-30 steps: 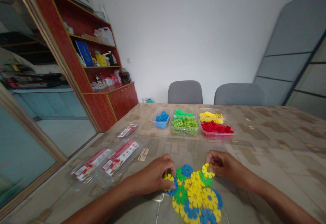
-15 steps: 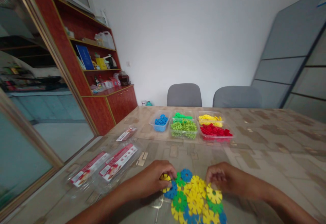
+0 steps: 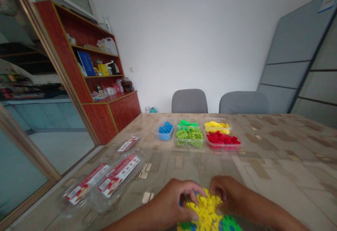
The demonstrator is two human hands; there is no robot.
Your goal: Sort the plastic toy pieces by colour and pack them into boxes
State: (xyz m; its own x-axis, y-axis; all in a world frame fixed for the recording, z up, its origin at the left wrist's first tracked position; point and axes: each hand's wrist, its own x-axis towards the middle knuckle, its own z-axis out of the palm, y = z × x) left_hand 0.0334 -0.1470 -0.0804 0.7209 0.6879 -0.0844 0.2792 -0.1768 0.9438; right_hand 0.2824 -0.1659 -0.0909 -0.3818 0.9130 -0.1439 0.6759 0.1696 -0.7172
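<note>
At the bottom of the head view lies a joined cluster of notched plastic snowflake discs. Yellow snowflake discs (image 3: 206,214) fill its middle and stand up from it. A green disc (image 3: 230,223) shows at its right edge, and bits of blue are partly covered on the left. My left hand (image 3: 177,199) is closed on the left side of the yellow discs, thumb in front and fingers behind. From the right, my right hand (image 3: 231,195) pinches the yellow discs at their upper right edge; its fingertips are partly hidden.
Farther back stand clear tubs of blue pieces (image 3: 165,128), light green pieces (image 3: 189,136), yellow pieces (image 3: 216,126) and red pieces (image 3: 222,138), with brighter green behind. Clear labelled lids (image 3: 119,175) lie left. Two grey chairs (image 3: 189,101) stand beyond the table.
Both hands have come closer together over the cluster. My left hand has moved right, from the blue and yellow discs at the left edge to the yellow middle. The view has tilted slightly up.
</note>
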